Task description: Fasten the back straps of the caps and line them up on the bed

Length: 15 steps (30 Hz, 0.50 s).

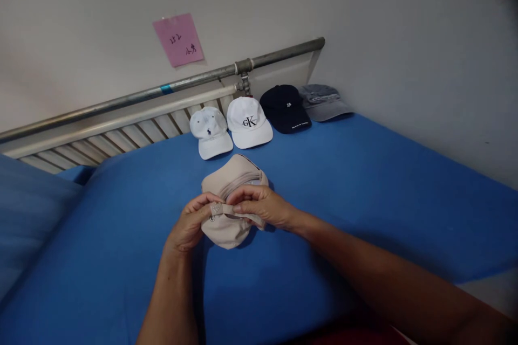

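Note:
A beige baseball cap [226, 233] lies on the blue cloth with its brim pointing away and its inside partly showing. My left hand [193, 221] pinches the left end of the cap's back strap [229, 209], thumb on top. Farther right along the same strap, my right hand [263, 206] is closed, with thumb and forefinger pressed on it. The strap's right end is partly hidden by my right fingers.
Behind the beige cap stand a white cap with a small logo [210, 135], a white lettered cap [249, 124], a black cap [285, 110] and a grey cap [324, 102]. A radiator [162, 121] and metal pipe [202, 78] run along the wall, below a pink note [178, 40].

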Available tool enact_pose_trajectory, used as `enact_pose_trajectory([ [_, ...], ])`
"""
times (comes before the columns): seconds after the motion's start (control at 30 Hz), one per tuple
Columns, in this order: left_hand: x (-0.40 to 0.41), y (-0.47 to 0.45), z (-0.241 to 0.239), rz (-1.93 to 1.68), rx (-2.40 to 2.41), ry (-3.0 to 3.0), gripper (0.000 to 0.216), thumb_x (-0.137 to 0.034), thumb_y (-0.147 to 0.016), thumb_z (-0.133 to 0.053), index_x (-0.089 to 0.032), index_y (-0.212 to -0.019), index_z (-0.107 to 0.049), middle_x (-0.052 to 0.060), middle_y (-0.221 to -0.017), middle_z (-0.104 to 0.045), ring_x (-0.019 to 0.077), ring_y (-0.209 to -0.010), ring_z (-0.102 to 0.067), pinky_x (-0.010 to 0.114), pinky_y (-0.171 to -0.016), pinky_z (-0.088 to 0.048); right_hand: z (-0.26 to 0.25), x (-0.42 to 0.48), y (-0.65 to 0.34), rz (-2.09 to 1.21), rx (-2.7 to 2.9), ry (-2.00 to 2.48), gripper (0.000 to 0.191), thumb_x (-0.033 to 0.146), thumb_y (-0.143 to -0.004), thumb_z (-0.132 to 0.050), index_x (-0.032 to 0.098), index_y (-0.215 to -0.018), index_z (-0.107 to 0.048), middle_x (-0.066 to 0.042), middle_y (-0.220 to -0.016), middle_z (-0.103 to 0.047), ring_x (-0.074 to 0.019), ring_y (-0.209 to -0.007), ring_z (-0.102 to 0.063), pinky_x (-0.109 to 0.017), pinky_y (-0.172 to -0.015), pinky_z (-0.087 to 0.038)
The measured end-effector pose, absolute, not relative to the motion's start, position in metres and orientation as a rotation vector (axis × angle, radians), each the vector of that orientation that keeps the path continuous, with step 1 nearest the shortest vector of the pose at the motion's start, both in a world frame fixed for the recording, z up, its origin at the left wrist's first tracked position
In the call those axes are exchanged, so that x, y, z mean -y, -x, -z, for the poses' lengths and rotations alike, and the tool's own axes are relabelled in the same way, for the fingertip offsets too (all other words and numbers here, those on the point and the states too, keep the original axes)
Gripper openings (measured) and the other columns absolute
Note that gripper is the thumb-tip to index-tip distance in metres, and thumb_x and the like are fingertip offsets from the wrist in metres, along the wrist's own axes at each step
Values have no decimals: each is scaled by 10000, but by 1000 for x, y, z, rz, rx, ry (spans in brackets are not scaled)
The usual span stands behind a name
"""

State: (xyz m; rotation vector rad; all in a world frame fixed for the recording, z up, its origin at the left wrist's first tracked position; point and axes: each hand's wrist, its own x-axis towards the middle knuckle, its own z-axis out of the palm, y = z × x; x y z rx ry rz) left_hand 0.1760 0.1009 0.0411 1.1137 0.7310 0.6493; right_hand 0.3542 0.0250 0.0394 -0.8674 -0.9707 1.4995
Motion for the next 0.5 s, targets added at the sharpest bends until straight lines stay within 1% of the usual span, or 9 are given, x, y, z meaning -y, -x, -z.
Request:
enact_pose_trajectory([
  [0.27,-102,-177,-41,-605,-691,-1103,249,-315,-610,-824,-156,-755,-698,-1,-621,-687,78,-501,-580,165,-497,-416,-37,-27,-355,-1488,1026,879,110,163,-712,-686,174,-822,-680,29,-713,-616,-51,-545,-502,-175,-484,-383],
  [0.43,-101,-178,-41,-565,-688,-1115,229,-306,-646,-806,-154,-763,-682,-2,-628,-685,77,-502,-585,163,-497,-428,-38,-27,-352,-1438,1032,899,102,185,-712,-685,172,-808,-655,42,-665,-588,-58,-551,-507,-179,-497,-392],
  [0.5,-101,-178,-41,-554,-690,-1128,218,-299,-663,-795,-150,-768,-676,5,-640,-687,84,-509,-590,170,-498,-437,-40,-27,-350,-1423,1029,903,109,196,-705,-698,170,-794,-641,44,-660,-580,-66,-578,-525,-186,-525,-410],
])
